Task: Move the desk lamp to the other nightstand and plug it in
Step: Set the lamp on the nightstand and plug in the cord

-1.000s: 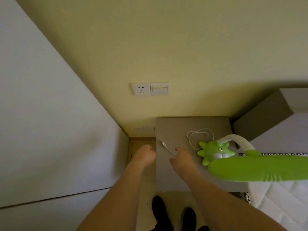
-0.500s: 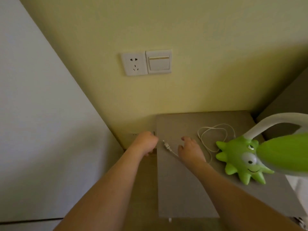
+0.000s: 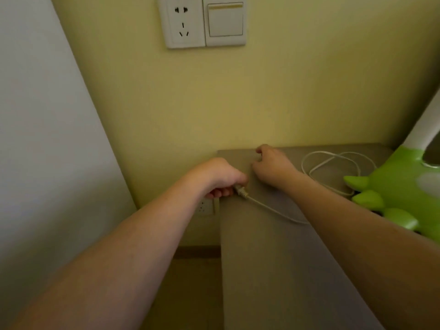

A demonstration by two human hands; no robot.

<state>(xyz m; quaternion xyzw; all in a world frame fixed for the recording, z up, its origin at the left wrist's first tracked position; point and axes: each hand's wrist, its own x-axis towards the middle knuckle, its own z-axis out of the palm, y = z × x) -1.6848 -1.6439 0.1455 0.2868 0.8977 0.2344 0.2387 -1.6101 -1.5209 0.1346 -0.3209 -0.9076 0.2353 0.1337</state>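
Note:
The green spiky-based desk lamp (image 3: 402, 191) stands at the right edge of the grey nightstand (image 3: 273, 270), its white neck (image 3: 426, 122) rising out of view. The lamp's white cord (image 3: 333, 166) lies looped on the top and runs left to the plug (image 3: 241, 190). My left hand (image 3: 217, 178) grips that plug at the nightstand's left edge, just above a low wall socket (image 3: 205, 207). My right hand (image 3: 271, 166) rests on the back left corner of the top, fingers curled with nothing seen in them.
Higher on the yellow wall are a second socket (image 3: 182, 21) and a light switch (image 3: 225, 20). A white panel (image 3: 35, 139) closes the left side, leaving a narrow gap of wooden floor (image 3: 195, 282) beside the nightstand.
The view has closed in on the wall and nightstand. My left hand has taken hold of the plug that lay on the top. My right hand has moved off the cord toward the back corner.

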